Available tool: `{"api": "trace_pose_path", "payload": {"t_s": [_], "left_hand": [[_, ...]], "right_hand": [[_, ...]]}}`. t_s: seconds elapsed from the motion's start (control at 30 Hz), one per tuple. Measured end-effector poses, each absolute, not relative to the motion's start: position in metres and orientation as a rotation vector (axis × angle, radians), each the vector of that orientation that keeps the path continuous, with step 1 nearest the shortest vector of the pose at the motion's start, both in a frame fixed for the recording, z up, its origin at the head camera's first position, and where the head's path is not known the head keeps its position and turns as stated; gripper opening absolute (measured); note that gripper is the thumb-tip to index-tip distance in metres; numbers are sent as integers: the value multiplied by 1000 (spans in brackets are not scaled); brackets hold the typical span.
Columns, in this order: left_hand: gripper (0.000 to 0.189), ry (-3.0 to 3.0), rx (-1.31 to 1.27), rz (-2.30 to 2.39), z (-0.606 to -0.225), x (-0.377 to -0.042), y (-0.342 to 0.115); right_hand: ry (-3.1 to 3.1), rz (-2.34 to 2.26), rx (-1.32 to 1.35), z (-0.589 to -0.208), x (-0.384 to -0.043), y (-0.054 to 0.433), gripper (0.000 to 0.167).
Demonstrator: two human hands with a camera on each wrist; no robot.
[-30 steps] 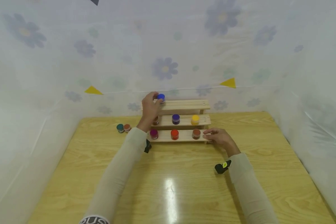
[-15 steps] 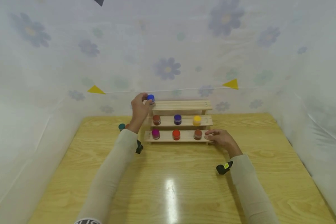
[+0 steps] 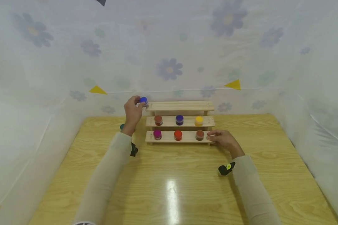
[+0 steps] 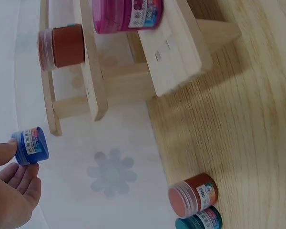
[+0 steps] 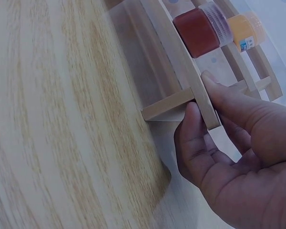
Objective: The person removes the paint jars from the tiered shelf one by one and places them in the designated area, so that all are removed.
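A small blue paint jar (image 4: 30, 146) is pinched between the thumb and fingers of my left hand (image 3: 133, 113), just off the left end of the top shelf. The three-step wooden rack (image 3: 183, 105) stands near the back of the table. My right hand (image 3: 224, 140) grips the right end of its lowest step, thumb above and fingers beneath in the right wrist view. On that step sit a magenta jar (image 3: 157, 135), a red jar (image 3: 178, 135) and a brown jar (image 5: 200, 31). The middle step bears a reddish-brown jar (image 3: 158, 120), a purple jar (image 3: 179, 120) and a yellow jar (image 3: 198, 121).
Left of the rack, an orange-brown jar (image 4: 194, 194) and a teal jar (image 4: 200, 219) stand on the wooden table (image 3: 157, 175), partly behind my left hand in the head view. A flowered white sheet (image 3: 169, 40) hangs close behind the rack.
My left hand has moved left with the blue jar, from over the top shelf's left part to past its end. My right hand keeps its hold on the rack.
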State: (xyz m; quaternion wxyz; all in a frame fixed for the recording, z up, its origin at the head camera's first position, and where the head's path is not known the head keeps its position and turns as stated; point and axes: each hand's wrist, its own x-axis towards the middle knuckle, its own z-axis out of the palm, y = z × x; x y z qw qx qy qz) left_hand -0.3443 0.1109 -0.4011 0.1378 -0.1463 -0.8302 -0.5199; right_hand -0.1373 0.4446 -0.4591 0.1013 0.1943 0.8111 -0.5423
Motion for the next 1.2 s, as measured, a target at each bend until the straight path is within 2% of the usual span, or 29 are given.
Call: {"api": "trace_pose_path", "payload": {"t_s": [1.2], "left_hand": [[35,-2462,-175,-1510,-427,-357,37]], "right_hand": [[2386,-1610,531,-461,-137,449,48]]}}
